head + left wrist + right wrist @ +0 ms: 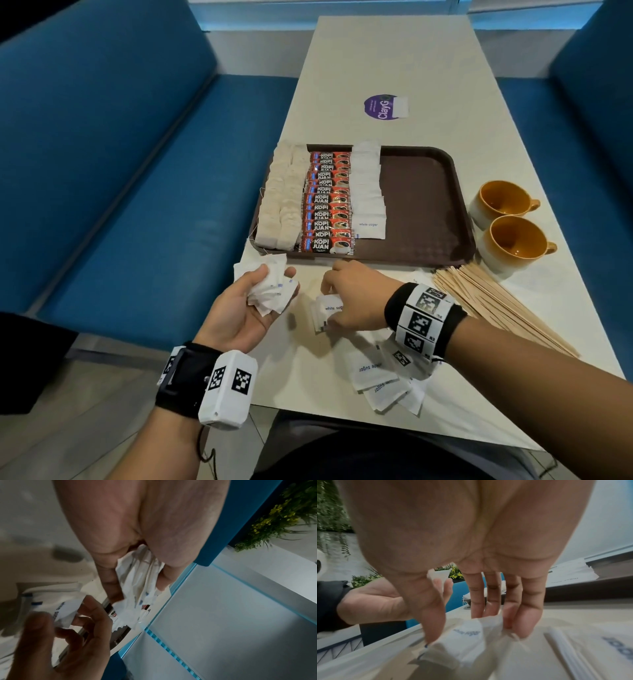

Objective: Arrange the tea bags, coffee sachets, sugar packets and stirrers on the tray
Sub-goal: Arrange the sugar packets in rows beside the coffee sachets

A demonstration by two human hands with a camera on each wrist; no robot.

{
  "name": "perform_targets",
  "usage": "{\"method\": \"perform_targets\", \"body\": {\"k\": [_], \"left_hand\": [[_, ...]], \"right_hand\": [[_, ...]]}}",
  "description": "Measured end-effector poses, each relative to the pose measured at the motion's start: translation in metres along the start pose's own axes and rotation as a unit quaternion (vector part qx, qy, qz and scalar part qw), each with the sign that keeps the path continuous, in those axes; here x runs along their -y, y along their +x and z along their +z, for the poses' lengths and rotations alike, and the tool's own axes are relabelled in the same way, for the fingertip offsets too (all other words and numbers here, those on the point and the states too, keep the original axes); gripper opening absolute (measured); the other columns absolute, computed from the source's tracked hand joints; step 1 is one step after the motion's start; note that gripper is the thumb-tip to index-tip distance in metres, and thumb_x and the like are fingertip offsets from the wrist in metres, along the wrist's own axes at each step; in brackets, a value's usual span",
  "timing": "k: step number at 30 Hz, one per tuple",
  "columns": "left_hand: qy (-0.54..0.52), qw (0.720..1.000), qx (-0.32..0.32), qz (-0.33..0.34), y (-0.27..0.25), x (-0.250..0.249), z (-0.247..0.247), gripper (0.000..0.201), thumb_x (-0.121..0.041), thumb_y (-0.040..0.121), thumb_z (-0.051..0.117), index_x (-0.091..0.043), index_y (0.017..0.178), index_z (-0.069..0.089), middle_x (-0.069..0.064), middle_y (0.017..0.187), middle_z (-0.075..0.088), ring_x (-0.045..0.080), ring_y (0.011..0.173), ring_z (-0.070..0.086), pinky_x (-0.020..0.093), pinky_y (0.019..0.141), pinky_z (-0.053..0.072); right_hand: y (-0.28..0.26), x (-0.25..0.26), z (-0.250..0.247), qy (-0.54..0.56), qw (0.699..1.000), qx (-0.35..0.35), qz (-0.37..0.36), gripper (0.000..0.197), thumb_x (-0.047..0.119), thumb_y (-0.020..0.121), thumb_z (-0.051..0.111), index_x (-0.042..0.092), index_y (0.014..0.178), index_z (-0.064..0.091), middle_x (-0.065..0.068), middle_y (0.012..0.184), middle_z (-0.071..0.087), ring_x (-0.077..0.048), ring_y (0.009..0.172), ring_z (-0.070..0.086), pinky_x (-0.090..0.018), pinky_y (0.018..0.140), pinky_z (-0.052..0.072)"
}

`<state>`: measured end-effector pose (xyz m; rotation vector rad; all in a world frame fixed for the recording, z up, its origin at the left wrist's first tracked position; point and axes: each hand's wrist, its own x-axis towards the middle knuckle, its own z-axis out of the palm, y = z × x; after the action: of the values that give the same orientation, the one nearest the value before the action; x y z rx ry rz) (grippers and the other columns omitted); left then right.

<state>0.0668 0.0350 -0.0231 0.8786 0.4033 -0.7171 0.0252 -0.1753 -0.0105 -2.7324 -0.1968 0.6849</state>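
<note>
A brown tray (421, 192) holds a column of tea bags (281, 198), a column of red coffee sachets (327, 205) and a column of white sugar packets (370, 192). My left hand (263, 294) is palm up in front of the tray and grips a bunch of sugar packets (272, 291) (142, 582). To its right, my right hand (346, 301) pinches a small stack of sugar packets (325, 313) (467, 635) on the table. More sugar packets (380, 380) lie under my right wrist. Wooden stirrers (493, 301) lie in a pile at the right.
Two orange-lined cups (503, 202) (513, 243) stand right of the tray. A purple sticker (382, 107) lies on the far table (445, 68). Blue bench seats (120, 171) flank the table. The tray's right half is bare.
</note>
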Motion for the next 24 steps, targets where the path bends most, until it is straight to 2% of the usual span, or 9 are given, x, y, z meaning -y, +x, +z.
{"method": "perform_targets", "body": {"k": [2, 4, 8, 11, 13, 15, 19, 21, 24], "left_hand": [[-0.008, 1.000, 0.015, 0.003, 0.000, 0.001, 0.000, 0.043, -0.020, 0.092, 0.059, 0.001, 0.129, 0.055, 0.024, 0.124, 0.069, 0.034, 0.095, 0.071, 0.036, 0.082, 0.063], [-0.002, 0.999, 0.033, 0.010, 0.001, 0.001, -0.001, 0.045, -0.017, 0.092, 0.059, 0.000, 0.133, 0.051, 0.026, 0.124, 0.068, 0.036, 0.096, 0.071, 0.038, 0.084, 0.063], [0.039, 0.997, 0.065, 0.007, 0.002, 0.001, -0.001, 0.043, -0.014, 0.092, 0.058, 0.002, 0.132, 0.055, 0.021, 0.117, 0.068, 0.048, 0.110, 0.068, 0.053, 0.089, 0.060], [0.055, 0.994, 0.095, 0.022, 0.002, 0.001, 0.002, 0.041, -0.008, 0.099, 0.050, -0.022, 0.137, 0.058, 0.017, 0.110, 0.068, 0.053, 0.111, 0.066, 0.048, 0.070, 0.064], [0.062, 0.993, 0.097, 0.030, 0.002, 0.002, 0.003, 0.047, -0.003, 0.099, 0.047, -0.029, 0.136, 0.059, 0.015, 0.109, 0.068, 0.048, 0.104, 0.070, 0.036, 0.058, 0.062], [0.047, 0.994, 0.098, 0.026, 0.004, 0.004, 0.004, 0.046, -0.002, 0.093, 0.049, -0.026, 0.130, 0.062, 0.015, 0.112, 0.067, 0.042, 0.097, 0.070, 0.033, 0.058, 0.059], [0.027, 0.993, 0.118, -0.009, 0.007, 0.010, 0.007, 0.030, -0.004, 0.091, 0.053, -0.017, 0.116, 0.063, 0.020, 0.119, 0.064, 0.045, 0.098, 0.067, 0.038, 0.067, 0.061], [0.019, 0.990, 0.135, -0.034, 0.008, 0.013, 0.013, 0.027, -0.011, 0.089, 0.065, -0.013, 0.116, 0.062, 0.025, 0.126, 0.064, 0.051, 0.104, 0.066, 0.044, 0.075, 0.063], [0.056, 0.980, 0.176, -0.073, 0.012, 0.020, 0.020, 0.081, -0.042, 0.076, 0.086, -0.005, 0.141, 0.053, 0.028, 0.139, 0.058, 0.052, 0.112, 0.064, 0.050, 0.080, 0.062]], "right_hand": [[0.000, 0.000, 0.003, -0.018, 1.000, -0.002, -0.009, 0.061, 0.041, 0.080, 0.081, 0.017, 0.130, 0.057, -0.003, 0.122, 0.055, -0.023, 0.114, 0.052, -0.036, 0.089, 0.050], [0.001, 0.001, 0.004, -0.031, 1.000, -0.002, -0.006, 0.056, 0.038, 0.079, 0.082, 0.015, 0.125, 0.058, -0.004, 0.119, 0.056, -0.024, 0.111, 0.054, -0.033, 0.081, 0.047], [0.004, 0.000, 0.005, -0.028, 0.999, 0.025, 0.004, 0.044, 0.040, 0.082, 0.080, 0.013, 0.113, 0.063, -0.003, 0.106, 0.047, -0.025, 0.097, 0.055, -0.034, 0.073, 0.044], [0.001, -0.005, 0.004, 0.004, 1.000, 0.023, -0.002, 0.027, 0.033, 0.087, 0.076, 0.015, 0.103, 0.063, 0.000, 0.099, 0.049, -0.023, 0.090, 0.052, -0.034, 0.071, 0.041], [-0.005, -0.014, 0.001, 0.064, 0.998, 0.002, 0.006, 0.020, 0.030, 0.088, 0.076, 0.022, 0.087, 0.058, 0.002, 0.089, 0.056, -0.021, 0.080, 0.053, -0.032, 0.063, 0.037], [-0.013, -0.023, -0.006, 0.143, 0.989, -0.029, 0.028, 0.030, 0.035, 0.083, 0.083, 0.025, 0.077, 0.056, 0.004, 0.082, 0.060, -0.013, 0.066, 0.055, -0.029, 0.057, 0.038], [-0.035, -0.032, -0.023, 0.320, 0.938, -0.123, 0.039, 0.024, 0.030, 0.082, 0.086, 0.015, 0.082, 0.067, 0.008, 0.064, 0.065, -0.005, 0.050, 0.058, -0.019, 0.050, 0.045], [-0.044, -0.029, -0.031, 0.373, 0.917, -0.140, 0.007, 0.013, 0.024, 0.089, 0.080, 0.013, 0.092, 0.072, 0.006, 0.060, 0.066, -0.006, 0.048, 0.057, -0.025, 0.052, 0.048], [-0.048, -0.022, -0.036, 0.425, 0.895, -0.127, -0.051, 0.011, 0.011, 0.098, 0.068, 0.006, 0.106, 0.072, -0.015, 0.072, 0.071, -0.017, 0.056, 0.063, -0.031, 0.056, 0.051]]}}
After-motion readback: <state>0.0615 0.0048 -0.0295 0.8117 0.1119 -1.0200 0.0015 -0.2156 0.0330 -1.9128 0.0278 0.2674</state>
